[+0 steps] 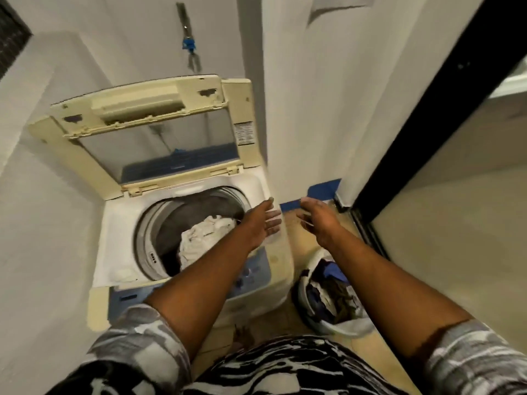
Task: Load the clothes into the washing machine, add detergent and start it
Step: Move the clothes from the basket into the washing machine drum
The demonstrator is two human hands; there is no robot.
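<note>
- The left hand [263, 222] is held out at full arm's reach, fingers spread and flat, palm turned toward the right; nothing is gripped in it.
- It is poised over the right rim of the washing machine [119, 223], just above the edge of the drum opening.
- The right hand [318, 218] is likewise stretched forward, fingers loosely extended and slightly curled, empty, with its back turned up and outward.
- The two hands are set apart with palms roughly facing each other, the right one lying beyond the machine's side, over the floor [291, 317].
- A pale bundle of clothes [205, 238] is seen inside the drum, below and to the left of the left hand.
- The lid [159, 132] is raised and leaned back, beyond the left hand.
- The blue control panel [251, 276] is partly covered by the left forearm.
- A laundry basket [328, 297] with dark and blue garments stands on the floor beneath the right forearm, just beside the machine.
- Blue tape [323, 189] is stuck at the wall's foot just beyond the right hand's fingertips.
- Both forearms are bare, with patterned grey sleeves [137, 337] ending at the elbows.
</note>
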